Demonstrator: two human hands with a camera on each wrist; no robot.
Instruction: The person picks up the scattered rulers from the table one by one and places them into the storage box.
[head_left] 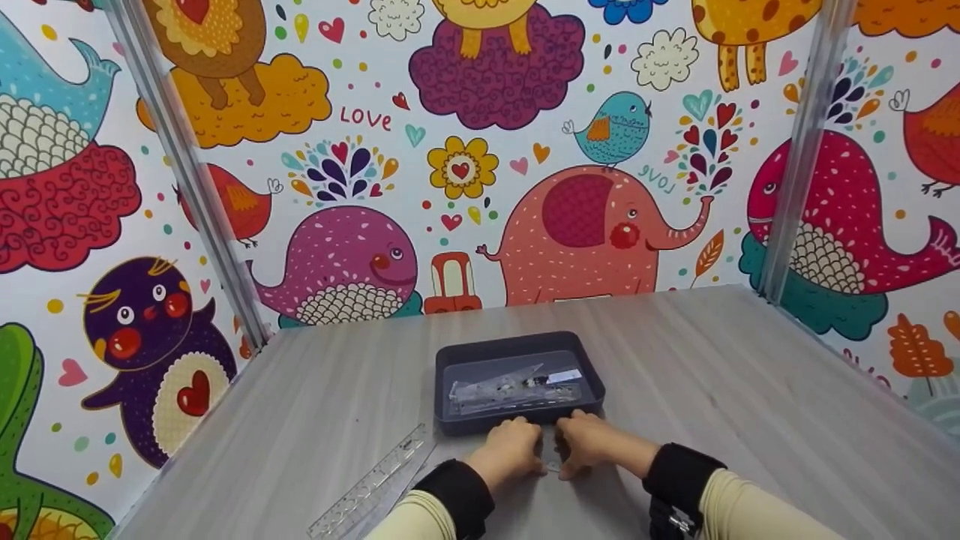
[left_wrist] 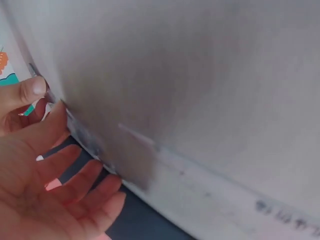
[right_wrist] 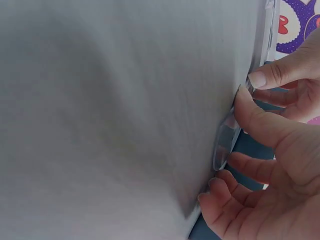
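Note:
In the head view, a clear flat plastic piece (head_left: pixel 553 454) lies on the table between my two hands, just in front of the tray. My left hand (head_left: pixel 510 448) holds its left side, and my right hand (head_left: pixel 581 444) has thumb and fingers around the right side. Close up in the right wrist view, the clear piece (right_wrist: pixel 227 137) shows between the right thumb and fingers; its exact kind I cannot tell. Both thumbs almost meet along its near edge. My left hand (left_wrist: pixel 65 175) has its other fingers spread along the table in the left wrist view.
Behind my hands stands a dark grey rectangular tray (head_left: pixel 517 420) with several clear plastic pieces (head_left: pixel 499 390) and a white label (head_left: pixel 564 376) inside. A clear ruler (head_left: pixel 367 484) lies slanted at the left. Patterned walls close off the table (head_left: pixel 712 390) at the back.

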